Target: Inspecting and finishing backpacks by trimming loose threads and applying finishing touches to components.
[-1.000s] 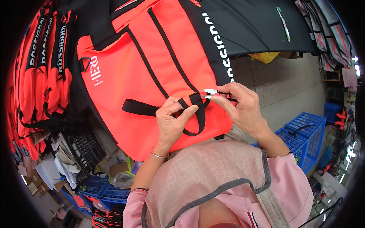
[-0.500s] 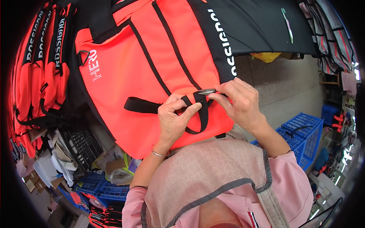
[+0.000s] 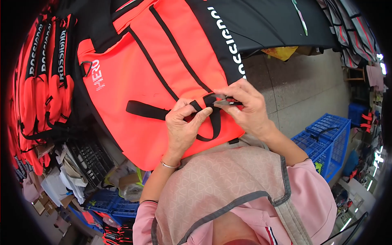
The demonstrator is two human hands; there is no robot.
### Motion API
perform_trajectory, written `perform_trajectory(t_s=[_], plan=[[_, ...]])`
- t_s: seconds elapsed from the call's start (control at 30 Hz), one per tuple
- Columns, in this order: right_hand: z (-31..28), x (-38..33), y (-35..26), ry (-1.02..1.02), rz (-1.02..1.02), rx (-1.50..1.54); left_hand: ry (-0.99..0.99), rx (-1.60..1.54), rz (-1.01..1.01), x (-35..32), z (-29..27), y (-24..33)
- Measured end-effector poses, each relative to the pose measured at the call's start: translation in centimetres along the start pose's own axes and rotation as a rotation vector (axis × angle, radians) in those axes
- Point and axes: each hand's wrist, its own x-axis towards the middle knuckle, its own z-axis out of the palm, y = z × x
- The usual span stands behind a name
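Observation:
An orange-red and black bag (image 3: 122, 81) lies flat before me, with black webbing bands running down its front. My left hand (image 3: 181, 126) pinches a black strap (image 3: 147, 110) between thumb and fingers near the bag's lower edge. One strap end sticks out leftward, and a loop of it hangs below. In my right hand (image 3: 250, 108) is a small pair of thread snips (image 3: 225, 101), blades apart and pointing left at the strap beside my left fingertips. Whether the blades touch the strap or a thread, I cannot tell.
More orange-red bags (image 3: 45, 90) hang at left. A toothbrush (image 3: 301, 18) lies on the black tabletop (image 3: 269, 28). Blue plastic crates (image 3: 326, 134) stand on the floor at right, others (image 3: 114, 202) at lower left. Grey bags (image 3: 347, 30) hang far right.
The snips, close together half a second ago, now show spread blades reaching over the strap. My right hand has turned slightly around them. The left hand keeps its pinch.

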Motion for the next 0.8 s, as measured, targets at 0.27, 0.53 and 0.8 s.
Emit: perform_trajectory(t_s=[0.27,0.53,0.8], plan=[[0.4,0.2,2.4,0.148,-0.303,-0.357,-0.007,0.030,0.009,-0.4,0.6,0.0],[-8.0,-0.5,4.3,0.480,0.136,-0.571,-0.052,0.031,0.014,0.2,0.1,0.3],[-2.2,-0.7,-0.1,0.080,-0.077,-0.046,-0.136,0.199,0.100,0.8,0.6,1.1]])
